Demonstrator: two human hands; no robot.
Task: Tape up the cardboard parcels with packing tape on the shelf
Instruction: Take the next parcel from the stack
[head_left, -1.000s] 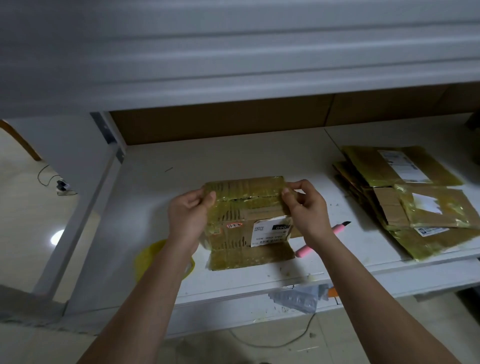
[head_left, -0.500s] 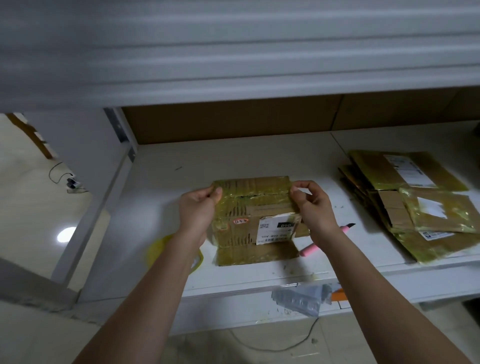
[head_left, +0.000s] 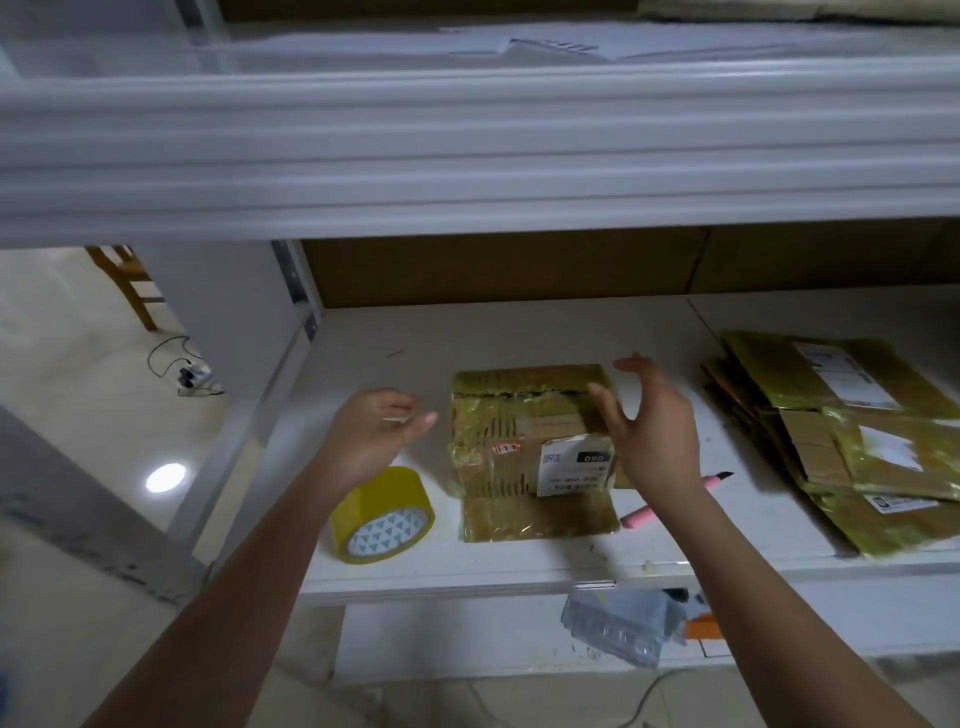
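The left hand (head_left: 371, 434) hovers just off the 9 o'clock edge of the flattened brown cardboard parcel wrapped in yellowish tape (head_left: 530, 452), fingers loosely extended toward it and holding nothing; the blur hides whether the fingertips touch the cardboard. The right hand (head_left: 649, 426) is spread wide above the parcel's 3 o'clock edge, thumb and fingers splayed, also gripping nothing.

The parcel lies flat on the white shelf board (head_left: 395, 332), near its front, with a white printed label (head_left: 571, 465) at its 4 o'clock corner. At the parcel's 8 o'clock, under the left wrist, the roll of yellow packing tape (head_left: 384, 514) stands tilted near the shelf's front edge. A pink utility knife (head_left: 675, 501) lies at the parcel's 4 o'clock, partly hidden by the right forearm. Farther out at 3 o'clock sits a stack of taped flat cardboard parcels (head_left: 841, 436). Below the shelf's front edge, at 5 o'clock, crumpled grey plastic wrap (head_left: 623, 623) rests on a lower level.
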